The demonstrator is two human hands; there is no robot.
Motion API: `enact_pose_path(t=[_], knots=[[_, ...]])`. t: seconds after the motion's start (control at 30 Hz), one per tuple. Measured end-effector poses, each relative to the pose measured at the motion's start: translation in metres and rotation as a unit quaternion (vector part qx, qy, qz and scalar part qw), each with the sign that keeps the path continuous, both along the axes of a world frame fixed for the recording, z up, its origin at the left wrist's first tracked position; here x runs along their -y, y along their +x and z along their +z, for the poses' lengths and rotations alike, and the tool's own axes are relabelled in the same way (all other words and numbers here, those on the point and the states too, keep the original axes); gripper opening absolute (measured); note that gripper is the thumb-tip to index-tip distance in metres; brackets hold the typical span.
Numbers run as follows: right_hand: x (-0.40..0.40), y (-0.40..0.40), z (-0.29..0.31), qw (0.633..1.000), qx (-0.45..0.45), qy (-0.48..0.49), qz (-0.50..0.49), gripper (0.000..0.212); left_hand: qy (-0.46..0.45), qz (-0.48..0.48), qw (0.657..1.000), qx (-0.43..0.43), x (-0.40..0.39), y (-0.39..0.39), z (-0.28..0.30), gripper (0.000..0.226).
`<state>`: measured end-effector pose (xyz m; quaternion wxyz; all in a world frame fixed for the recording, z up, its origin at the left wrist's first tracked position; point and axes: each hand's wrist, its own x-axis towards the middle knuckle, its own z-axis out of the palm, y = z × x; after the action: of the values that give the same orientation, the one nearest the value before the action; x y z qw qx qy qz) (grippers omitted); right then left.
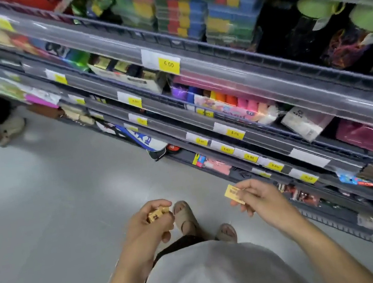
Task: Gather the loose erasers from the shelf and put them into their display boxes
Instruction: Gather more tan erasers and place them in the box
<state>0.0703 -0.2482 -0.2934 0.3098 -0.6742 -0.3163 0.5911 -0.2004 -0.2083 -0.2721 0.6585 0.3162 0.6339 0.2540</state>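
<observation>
I'm mid-gather, standing beside the shelf [241,137]. My left hand [150,224], held off the shelf over the floor, curls around a few small yellow erasers [157,215]. My right hand [261,196], nearer the shelf's lower tiers, pinches one flat yellow eraser [234,194]. I can't pick out the display boxes in this blur; I judge finding them comes next.
</observation>
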Motion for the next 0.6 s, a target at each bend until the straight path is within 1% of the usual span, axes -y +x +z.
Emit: enact_pose_path(t=[0.17, 0.33, 0.43, 0.6], knots=[[-0.059, -0.066, 0.018, 0.993, -0.026, 0.053, 0.106, 0.011, 0.013, 0.105, 0.994, 0.000, 0.022, -0.067, -0.001, 0.038], [-0.103, -0.150, 0.026, 0.982, -0.042, 0.072, 0.172, 0.012, 0.025, 0.196, 0.980, 0.005, 0.027, -0.139, -0.009, 0.044], [-0.123, -0.200, 0.025, 0.978, -0.045, 0.068, 0.193, 0.013, 0.029, 0.221, 0.975, 0.013, 0.019, -0.187, -0.014, 0.036], [-0.150, -0.264, 0.017, 0.978, -0.031, 0.043, 0.201, 0.012, 0.036, 0.245, 0.968, 0.033, -0.013, -0.258, -0.014, 0.033]])
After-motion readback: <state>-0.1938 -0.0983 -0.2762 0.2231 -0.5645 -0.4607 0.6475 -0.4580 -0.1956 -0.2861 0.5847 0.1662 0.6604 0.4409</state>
